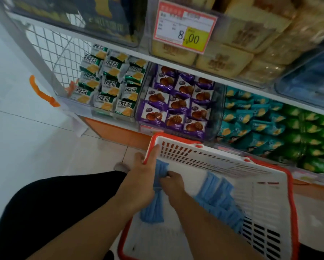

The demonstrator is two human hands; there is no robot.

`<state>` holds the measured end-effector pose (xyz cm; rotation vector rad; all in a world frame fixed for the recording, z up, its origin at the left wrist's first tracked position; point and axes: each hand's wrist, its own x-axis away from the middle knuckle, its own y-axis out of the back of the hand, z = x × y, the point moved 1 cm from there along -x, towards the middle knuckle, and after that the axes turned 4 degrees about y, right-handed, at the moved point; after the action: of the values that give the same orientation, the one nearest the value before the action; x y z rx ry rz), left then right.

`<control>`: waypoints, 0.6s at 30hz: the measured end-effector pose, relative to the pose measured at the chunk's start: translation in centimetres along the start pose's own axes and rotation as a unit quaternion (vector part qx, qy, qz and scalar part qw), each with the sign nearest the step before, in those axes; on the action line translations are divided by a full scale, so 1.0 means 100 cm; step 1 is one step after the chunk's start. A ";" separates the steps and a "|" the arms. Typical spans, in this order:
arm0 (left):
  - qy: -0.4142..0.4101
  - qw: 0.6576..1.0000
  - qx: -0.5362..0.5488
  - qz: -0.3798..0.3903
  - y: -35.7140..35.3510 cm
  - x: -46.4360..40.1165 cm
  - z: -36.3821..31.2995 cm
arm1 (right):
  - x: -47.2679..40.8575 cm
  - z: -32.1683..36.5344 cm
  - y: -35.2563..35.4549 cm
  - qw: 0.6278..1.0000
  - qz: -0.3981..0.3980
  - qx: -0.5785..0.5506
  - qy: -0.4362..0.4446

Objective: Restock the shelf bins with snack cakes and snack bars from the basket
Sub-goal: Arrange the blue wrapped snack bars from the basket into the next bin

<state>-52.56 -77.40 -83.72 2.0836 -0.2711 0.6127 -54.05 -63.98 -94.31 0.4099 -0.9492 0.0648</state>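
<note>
pale floor tiles (pixel 26 147) and a white store shelf (pixel 176 59) fill the view, the shelf rising above and beyond both hands. on its upper level sit clear bins of pale yellow snack cakes (pixel 251 44) behind a red and yellow price tag (pixel 185 25) reading 8.00. on the lower level, straight beyond the hands, a clear bin holds purple packs (pixel 178 102) printed with brown round cakes; to the left of those are green and white packs (pixel 110 85), and to the right teal packs (pixel 251 122) and then green packs (pixel 311 132). an orange handle (pixel 42 92) sticks out at the shelf's left end.

nearer, a white basket (pixel 260 194) with a red rim sits tilted under the hands, its slotted far wall just below the purple bin. blue snack bars (pixel 219 196) lie in a loose heap inside it, to the right of the right hand (blur hides their print).

the left hand (pixel 144 177) has a grip on the basket's near left corner, fingers reaching up along the red rim, with a blue bundle (pixel 157 196) of bars pressed under its palm. the right hand (pixel 172 182) is just beside it, touching the same bundle, fingers curled and pinching its top edge. black clothing (pixel 54 212) covers the person's leg at lower left.
</note>
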 end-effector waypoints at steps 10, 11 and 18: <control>0.006 0.998 0.008 0.058 0.020 0.012 -0.012 | 0.128 0.010 0.133 0.908 0.169 -0.377 0.069; 0.025 0.997 -0.004 0.069 0.023 0.012 -0.012 | 0.142 0.012 0.144 0.904 0.173 -0.381 0.090; -0.043 0.995 -0.068 -0.055 0.071 0.058 -0.076 | 0.224 0.022 0.212 0.939 0.102 -0.212 0.251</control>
<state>-53.04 -74.77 -72.13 1.9820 -0.2391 0.4278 -47.51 -48.03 -68.62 -0.1094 -0.4740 0.1439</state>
